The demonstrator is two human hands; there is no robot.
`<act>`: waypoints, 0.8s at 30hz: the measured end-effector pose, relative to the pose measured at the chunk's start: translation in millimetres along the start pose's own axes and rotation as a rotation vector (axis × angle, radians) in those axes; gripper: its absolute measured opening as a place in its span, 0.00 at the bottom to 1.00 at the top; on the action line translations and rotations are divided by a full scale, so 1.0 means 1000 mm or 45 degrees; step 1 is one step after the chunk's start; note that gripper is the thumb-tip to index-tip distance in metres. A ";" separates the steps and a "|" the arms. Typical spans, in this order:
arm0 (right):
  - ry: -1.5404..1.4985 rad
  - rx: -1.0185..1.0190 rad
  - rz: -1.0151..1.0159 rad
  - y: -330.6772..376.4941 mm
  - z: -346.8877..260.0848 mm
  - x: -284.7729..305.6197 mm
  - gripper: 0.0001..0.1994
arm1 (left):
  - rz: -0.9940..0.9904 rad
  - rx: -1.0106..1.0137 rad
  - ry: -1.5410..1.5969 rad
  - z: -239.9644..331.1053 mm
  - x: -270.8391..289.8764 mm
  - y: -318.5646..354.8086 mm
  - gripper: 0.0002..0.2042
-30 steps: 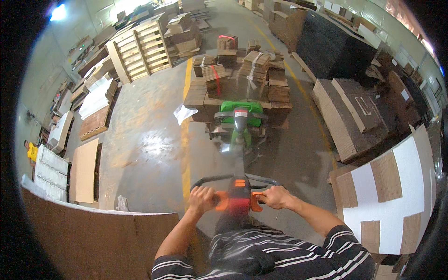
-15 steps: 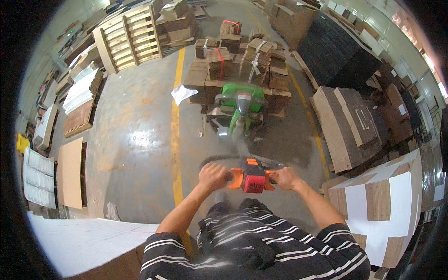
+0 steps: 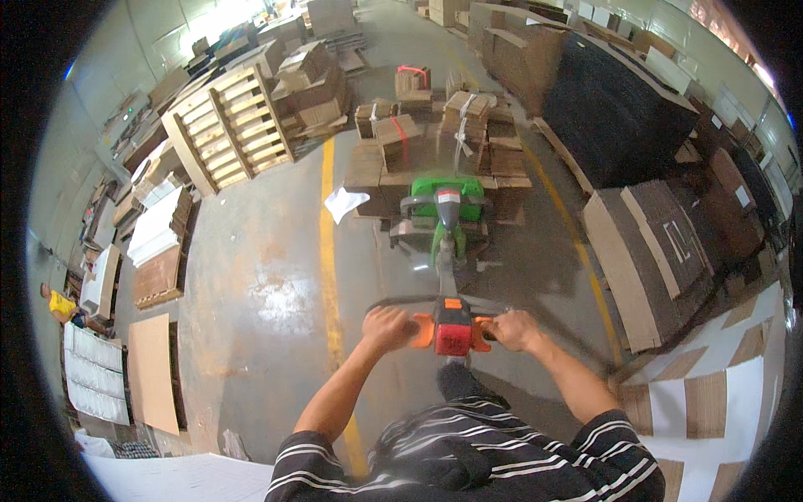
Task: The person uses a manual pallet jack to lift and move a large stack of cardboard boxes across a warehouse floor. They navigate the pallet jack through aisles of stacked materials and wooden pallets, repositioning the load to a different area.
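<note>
Warehouse floor (image 3: 226, 276), grey with a glossy patch, extends ahead of and to the left of the left grip (image 3: 388, 330). Black stack (image 3: 619, 109) of sheet material: positioned well ahead and to the right of the right grip (image 3: 513, 330). Wooden pallet (image 3: 216, 109): stands tilted on edge, well ahead and to the left of the left grip.

Cardboard stacks (image 3: 365, 171): grouped straight ahead of both grips, between two yellow floor lines (image 3: 329, 259). Pallet truck (image 3: 468, 189), green: located between the stacks and the grips, directly against or just short of the load; its forks are hidden. Control handle (image 3: 452, 339), red, black and orange: located between the two grips, at the near end of the tiller.

Grip state: left grip closed around the left side of the handle; right grip closed around the right side.

White sheet (image 3: 344, 203): ahead of the left grip, beside the load. Red strap (image 3: 403, 138): around one bundle ahead of the grips.

Progress (judgement): stacking and strapping appear done. Fork engagement cannot be confirmed. Moving the load and unloading it appear to remain, as the bundles stand grouped and tied.
</note>
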State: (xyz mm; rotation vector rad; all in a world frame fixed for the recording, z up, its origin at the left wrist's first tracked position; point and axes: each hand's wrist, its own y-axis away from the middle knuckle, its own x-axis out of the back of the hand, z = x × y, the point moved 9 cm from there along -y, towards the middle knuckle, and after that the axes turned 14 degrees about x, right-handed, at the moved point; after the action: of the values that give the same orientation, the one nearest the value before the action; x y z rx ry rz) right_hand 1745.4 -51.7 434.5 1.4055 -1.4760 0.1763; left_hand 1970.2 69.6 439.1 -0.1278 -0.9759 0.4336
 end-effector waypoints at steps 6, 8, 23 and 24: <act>-0.197 -0.063 0.001 -0.019 0.018 0.020 0.32 | -0.028 -0.023 0.023 -0.012 -0.010 -0.047 0.11; -0.135 0.004 0.118 -0.026 0.019 0.038 0.33 | -0.106 0.038 -0.061 -0.020 -0.021 -0.063 0.11; -0.109 -0.007 0.256 -0.134 0.187 0.111 0.26 | -0.066 -0.065 0.016 -0.055 -0.157 -0.226 0.11; -0.070 -0.052 0.215 -0.141 0.206 0.114 0.26 | -0.079 -0.063 0.022 -0.055 -0.172 -0.237 0.12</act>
State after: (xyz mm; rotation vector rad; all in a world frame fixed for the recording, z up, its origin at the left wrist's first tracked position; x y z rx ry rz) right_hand 1769.5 -312.2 351.7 1.2622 -1.6357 0.2132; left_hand 2003.3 -211.6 345.6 -0.1454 -0.9716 0.3510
